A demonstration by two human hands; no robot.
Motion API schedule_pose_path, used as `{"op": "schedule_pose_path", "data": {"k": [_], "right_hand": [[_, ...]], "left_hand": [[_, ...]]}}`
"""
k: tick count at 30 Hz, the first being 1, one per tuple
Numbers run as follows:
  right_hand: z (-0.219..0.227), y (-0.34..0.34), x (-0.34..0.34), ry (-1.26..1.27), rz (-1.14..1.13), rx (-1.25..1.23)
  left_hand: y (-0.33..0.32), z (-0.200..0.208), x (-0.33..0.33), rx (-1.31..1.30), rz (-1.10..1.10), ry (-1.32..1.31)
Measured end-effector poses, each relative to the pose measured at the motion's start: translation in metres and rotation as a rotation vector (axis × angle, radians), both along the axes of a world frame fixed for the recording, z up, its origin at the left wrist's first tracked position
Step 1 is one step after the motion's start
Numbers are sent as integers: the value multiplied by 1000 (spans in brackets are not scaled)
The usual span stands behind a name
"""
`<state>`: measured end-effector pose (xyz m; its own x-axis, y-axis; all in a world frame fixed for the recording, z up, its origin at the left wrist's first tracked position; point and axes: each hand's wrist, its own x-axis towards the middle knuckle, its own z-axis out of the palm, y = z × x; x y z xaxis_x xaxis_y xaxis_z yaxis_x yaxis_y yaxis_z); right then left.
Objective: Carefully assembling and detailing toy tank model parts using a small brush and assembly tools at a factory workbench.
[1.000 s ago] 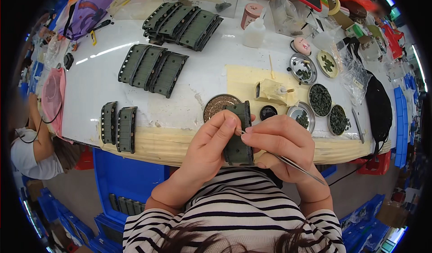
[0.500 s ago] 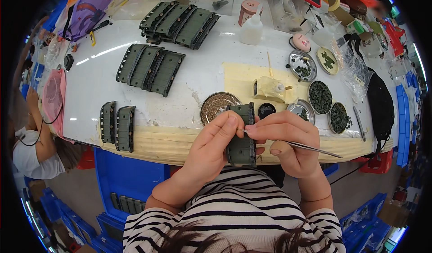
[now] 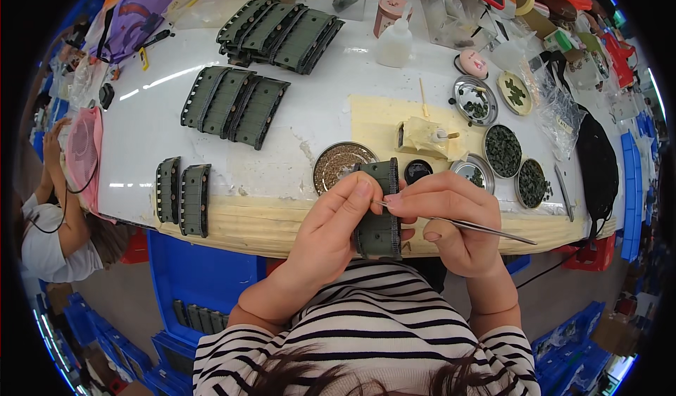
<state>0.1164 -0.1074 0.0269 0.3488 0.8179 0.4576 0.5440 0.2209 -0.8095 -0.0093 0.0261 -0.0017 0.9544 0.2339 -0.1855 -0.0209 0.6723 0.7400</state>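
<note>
My left hand [image 3: 327, 220] grips a dark green curved panel [image 3: 379, 237] with ridged, darker long edges, holding it upright over the table's front edge. The left thumb lies on the panel's face near the middle. In my right hand [image 3: 458, 220] is a pair of slim metal tweezers [image 3: 493, 232], its handle end pointing right. Its tip meets the panel beside the left thumb; whether a small piece sits at the tip, I cannot tell. Behind the panel stands a round dish of brown granules [image 3: 338, 165], partly covered by it. A small dark pot [image 3: 417, 171] is just beyond my right fingers.
Similar green panels lie in groups at the left [image 3: 236, 106], with more stacked behind [image 3: 282, 33]. On the right are dishes of dark green chips [image 3: 503, 151], a white squeeze bottle [image 3: 394, 44] and a tape-covered block [image 3: 422, 139]. A blue bin [image 3: 201, 269] sits below; another person's arm [image 3: 63, 206] shows far left.
Both hands stay almost in place on the panel and tweezers. The tweezers' tip shows slightly more clearly beside the left thumb. At the far left, the other person's hand has risen.
</note>
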Motion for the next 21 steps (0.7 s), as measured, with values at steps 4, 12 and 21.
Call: {"op": "schedule_pose_path", "data": {"k": [4,12,21], "right_hand": [[0,1,0,4,-1,1],[-2,1,-2,8,-24,16],[-24,-23,6,79,-449,-71]], "left_hand": [[1,0,1,6,1,-6],[1,-6,0,18,-9,-26],[4,2,-2,-96,250,-57]]}}
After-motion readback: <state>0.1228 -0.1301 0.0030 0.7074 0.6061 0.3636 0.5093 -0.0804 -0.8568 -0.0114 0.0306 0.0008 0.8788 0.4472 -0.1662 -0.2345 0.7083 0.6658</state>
